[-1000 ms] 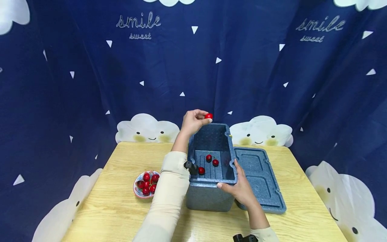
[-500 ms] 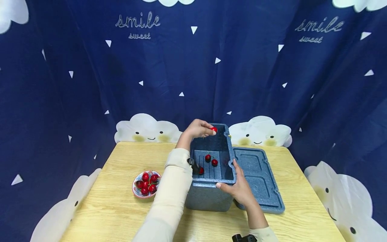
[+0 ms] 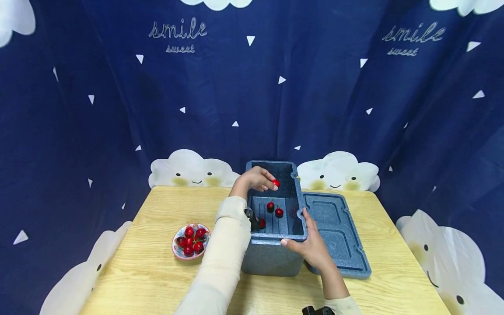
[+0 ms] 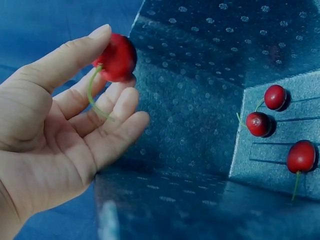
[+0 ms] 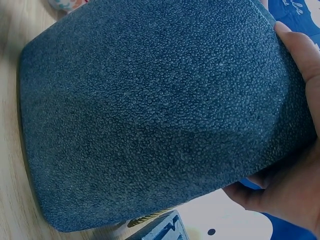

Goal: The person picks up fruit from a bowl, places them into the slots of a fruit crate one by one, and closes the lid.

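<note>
Currently, I see the left hand (image 3: 257, 178) pinching a red cherry (image 3: 276, 183) over the open foam box (image 3: 271, 258), three cherries (image 3: 279, 212) lying on its floor. The right hand (image 3: 313, 247) grips the foam box's near right corner.

On the table (image 3: 145, 280) before me stands the box (image 3: 271, 258), with the bowl (image 3: 188, 258) of cherries (image 3: 188, 250) to its left, the lid (image 3: 334, 227) just to its right and the curtain (image 3: 252, 87) behind. Three loose cherries (image 3: 279, 212) lie on the box floor; above them my left hand (image 3: 257, 178) holds another cherry (image 4: 121, 59), and my right hand (image 3: 311, 246) grips the box's near right corner.
</note>
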`<state>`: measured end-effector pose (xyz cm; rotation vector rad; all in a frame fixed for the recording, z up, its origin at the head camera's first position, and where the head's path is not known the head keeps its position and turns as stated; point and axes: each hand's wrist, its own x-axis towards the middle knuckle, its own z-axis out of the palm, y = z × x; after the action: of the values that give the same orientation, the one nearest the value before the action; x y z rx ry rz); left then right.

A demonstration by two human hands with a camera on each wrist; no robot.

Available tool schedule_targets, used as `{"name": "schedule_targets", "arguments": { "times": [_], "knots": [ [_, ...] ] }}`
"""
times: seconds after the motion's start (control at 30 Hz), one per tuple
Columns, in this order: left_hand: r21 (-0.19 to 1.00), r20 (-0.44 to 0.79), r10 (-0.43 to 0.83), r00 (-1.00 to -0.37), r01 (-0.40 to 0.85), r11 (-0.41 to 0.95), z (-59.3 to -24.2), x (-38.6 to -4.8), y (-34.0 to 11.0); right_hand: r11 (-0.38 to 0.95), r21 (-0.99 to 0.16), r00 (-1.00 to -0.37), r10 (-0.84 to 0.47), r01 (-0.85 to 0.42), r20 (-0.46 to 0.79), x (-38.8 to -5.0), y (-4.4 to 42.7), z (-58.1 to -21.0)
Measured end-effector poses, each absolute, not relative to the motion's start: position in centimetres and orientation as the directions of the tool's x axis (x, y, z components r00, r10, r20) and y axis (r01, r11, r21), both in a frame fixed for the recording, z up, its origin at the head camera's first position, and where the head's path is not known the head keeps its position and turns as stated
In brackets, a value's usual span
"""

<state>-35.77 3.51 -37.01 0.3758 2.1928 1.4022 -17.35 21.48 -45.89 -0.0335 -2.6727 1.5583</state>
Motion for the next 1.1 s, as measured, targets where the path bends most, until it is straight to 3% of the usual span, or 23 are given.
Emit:
{"name": "schedule_targets", "arguments": {
  "times": [0.43, 1.1],
  "knots": [
    [0.878, -0.274, 0.494, -0.825, -0.005, 0.479, -36.8, -35.4, 3.7, 0.485, -0.874, -0.998, 0.041, -0.03, 0.057, -17.2, 21.6, -46.1],
    [0.793, -0.081, 0.603, -0.794, 0.316, 0.522, -32.4, -31.7, 1.5, 0.471, -0.882, -0.999, 0.028, -0.016, 0.033, -17.2, 21.5, -45.8]
  ]
}}
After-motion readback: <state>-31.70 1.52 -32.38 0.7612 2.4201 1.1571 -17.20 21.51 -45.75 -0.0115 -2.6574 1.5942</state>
